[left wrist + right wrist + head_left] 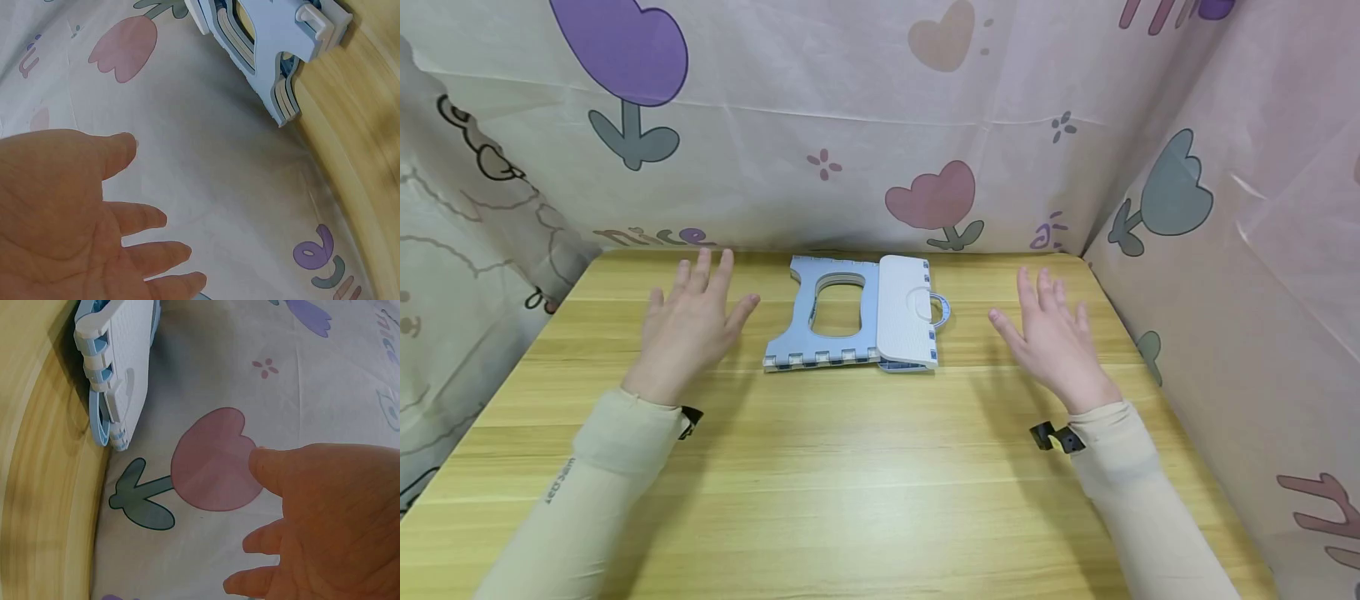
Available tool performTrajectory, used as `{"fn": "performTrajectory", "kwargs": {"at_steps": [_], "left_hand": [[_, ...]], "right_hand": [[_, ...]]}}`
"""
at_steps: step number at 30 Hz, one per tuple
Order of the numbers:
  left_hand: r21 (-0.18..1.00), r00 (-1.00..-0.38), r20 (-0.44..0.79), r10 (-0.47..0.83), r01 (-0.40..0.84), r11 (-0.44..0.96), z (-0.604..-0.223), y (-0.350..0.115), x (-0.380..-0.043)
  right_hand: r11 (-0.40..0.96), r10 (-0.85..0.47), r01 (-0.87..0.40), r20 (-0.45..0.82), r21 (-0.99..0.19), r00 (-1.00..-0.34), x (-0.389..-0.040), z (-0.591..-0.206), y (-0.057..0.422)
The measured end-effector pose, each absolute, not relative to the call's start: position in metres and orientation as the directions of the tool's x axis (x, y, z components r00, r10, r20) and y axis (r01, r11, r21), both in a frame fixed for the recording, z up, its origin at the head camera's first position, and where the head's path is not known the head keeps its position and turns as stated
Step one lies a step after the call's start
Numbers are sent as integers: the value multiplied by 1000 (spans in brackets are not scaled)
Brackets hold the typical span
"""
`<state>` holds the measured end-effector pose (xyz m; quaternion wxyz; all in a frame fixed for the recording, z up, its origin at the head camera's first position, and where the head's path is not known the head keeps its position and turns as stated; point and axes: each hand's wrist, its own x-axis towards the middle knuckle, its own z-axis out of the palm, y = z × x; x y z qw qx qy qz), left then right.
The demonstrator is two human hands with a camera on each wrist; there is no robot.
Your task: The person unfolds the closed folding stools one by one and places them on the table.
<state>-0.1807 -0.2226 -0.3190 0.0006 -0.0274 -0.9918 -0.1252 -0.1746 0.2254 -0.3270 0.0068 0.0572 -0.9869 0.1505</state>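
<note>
At frame centre, a folding stool (887, 321) lies untouched — left hand (688, 329) and right hand (1056, 342) flank it, fingers spread. Likely pre-grasp; gripping would need reaching inward.

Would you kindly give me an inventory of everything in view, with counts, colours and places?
Folding step stool: one, light blue and white, lying on the table between the hands
Loop handle: one, light blue, on the stool's right end
Table: one, yellowish wood grain, under the stool
Printed cloth: number of pieces unclear, pale, behind the table and at both sides
Printed tulips: at least three, purple, pink and grey-green, on the cloth
Wrist devices: two, mostly black, one at each wrist
Sleeves: two, beige, on the forearms
Left hand: one, bare, left of the stool
Right hand: one, bare, right of the stool
</note>
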Motion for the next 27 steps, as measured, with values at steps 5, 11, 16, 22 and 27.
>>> {"fn": "performTrajectory", "kwargs": {"at_steps": [5,11,16,22,27], "left_hand": [[223,-997,-10,80,76,972,-317,-215,-182],[225,-986,19,166,166,960,-319,-203,-183],[238,-966,86,245,259,936,-324,-190,-184],[239,-956,70,284,293,926,-335,-175,-188],[243,-943,48,328,330,912,-347,-162,-193]], "right_hand": [[950,-118,-118,18,-290,-993,-175,-328,220],[940,-149,-156,47,-303,-988,-176,-334,212],[909,-172,-184,66,-373,-983,-179,-343,206],[889,-191,-183,24,-420,-981,-183,-355,197],[882,-210,-190,2,-432,-978,-184,-363,189]]}}
